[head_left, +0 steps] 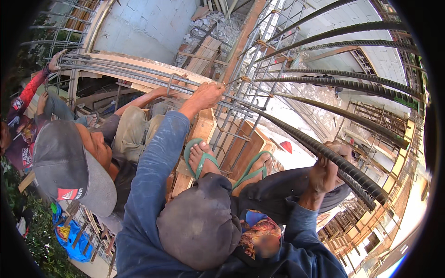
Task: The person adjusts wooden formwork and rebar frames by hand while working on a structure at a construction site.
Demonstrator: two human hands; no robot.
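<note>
My left hand (207,96) is closed over a cage of horizontal steel rebar (134,70), close to where it meets upright bars. A square wire stirrup (174,79) loops round the bars just left of it. My right hand (323,175) is closed around a thick ribbed rebar (301,138) near its nearer end; the bar hides part of the fingers. Between my arms are my bent knees in dark trousers (199,222) and my feet in green flip-flops (200,160), on timber formwork (204,124).
A co-worker in a grey cap (69,162) crouches at left, an arm reaching to the cage. Beyond, a red-sleeved person's hand (56,60) touches its far end. Several ribbed bars (343,83) jut out at right. Rubble (208,30) and block walls (143,25) lie below.
</note>
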